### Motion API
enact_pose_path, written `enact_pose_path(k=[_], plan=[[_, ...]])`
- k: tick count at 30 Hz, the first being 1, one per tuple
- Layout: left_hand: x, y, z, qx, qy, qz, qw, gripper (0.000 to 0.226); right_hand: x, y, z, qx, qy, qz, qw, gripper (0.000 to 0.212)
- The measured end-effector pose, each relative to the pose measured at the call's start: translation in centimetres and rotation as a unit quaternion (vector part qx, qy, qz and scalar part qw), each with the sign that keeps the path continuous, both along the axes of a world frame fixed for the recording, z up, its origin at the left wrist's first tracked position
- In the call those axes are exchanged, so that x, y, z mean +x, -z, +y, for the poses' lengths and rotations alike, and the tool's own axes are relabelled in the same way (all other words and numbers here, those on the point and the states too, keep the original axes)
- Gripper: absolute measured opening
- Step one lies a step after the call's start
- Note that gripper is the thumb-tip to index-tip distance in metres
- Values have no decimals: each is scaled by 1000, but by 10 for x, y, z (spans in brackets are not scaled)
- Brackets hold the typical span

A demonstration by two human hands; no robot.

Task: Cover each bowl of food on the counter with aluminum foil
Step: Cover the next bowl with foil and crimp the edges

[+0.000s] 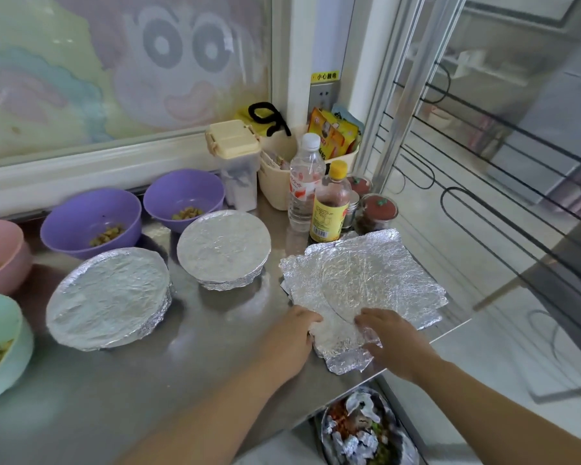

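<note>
Steel counter (182,380), seen from the head; task partly done; two bowls already wear foil, the near covered bowl (109,297) and the far covered bowl (223,246), each wrap crimped down round the rim, presumably so it stays on; four remain open: left purple bowl (64,236) and right purple bowl (168,196) at the back, each with a little brownish food in the bottom; pink bowl (0,253) and green bowl (0,330) cut off at the left edge, both with pale food; foil sheets (366,273) lie flat in a loose pile at the counter's right corner, well apart from the open bowls, likely parked there to keep them clear of food; a round crease shows on the top sheet; both hands are at the pile's near edge; left hand (296,330) sits at the near-left corner, fingers curled against the edge, tips hidden, so cannot tell whether it pinches or only steadies; right hand (389,340) lies over the near edge, a fold of foil raised against the thumb, reads as a pinch on the top sheet; my guess is one hand anchors while the other peels a single sheet free, since thin sheets cling together; risk: tearing, or lifting two at once; behind the pile stand a water bottle (307,182), a yellow-capped sauce bottle (329,206) and a cream basket (275,186); next sheet probably goes to a purple bowl, the closest open ones.
</note>
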State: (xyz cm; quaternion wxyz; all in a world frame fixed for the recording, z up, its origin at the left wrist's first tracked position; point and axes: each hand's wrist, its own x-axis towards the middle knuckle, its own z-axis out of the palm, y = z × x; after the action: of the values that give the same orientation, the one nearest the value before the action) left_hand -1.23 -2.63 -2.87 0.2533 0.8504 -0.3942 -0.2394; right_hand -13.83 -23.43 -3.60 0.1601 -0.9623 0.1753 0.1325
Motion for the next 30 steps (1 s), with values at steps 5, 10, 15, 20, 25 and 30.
enact_pose_path(k=[5, 10, 15, 20, 25, 30], plan=[[3, 0, -6, -47, -50, 9, 998, 35, 0, -1, -1, -22, -20, -24, 999, 45], [7, -4, -8, -73, -57, 21, 995, 36, 4, 4, -7, -5, -14, -68, 998, 35], [8, -15, -13, -103, -79, 23, 991, 33, 16, -12, -11, 33, 30, -162, 986, 26], [10, -40, -23, -198, -121, 47, 972, 14, 25, -36, -12, 45, 37, -257, 965, 24], [15, -70, -22, -264, -116, 47, 956, 14, 21, -52, -20, 9, 29, -262, 964, 27], [20, -88, 7, -322, -67, -24, 944, 26, 23, -59, -12, 30, 58, -278, 958, 26]])
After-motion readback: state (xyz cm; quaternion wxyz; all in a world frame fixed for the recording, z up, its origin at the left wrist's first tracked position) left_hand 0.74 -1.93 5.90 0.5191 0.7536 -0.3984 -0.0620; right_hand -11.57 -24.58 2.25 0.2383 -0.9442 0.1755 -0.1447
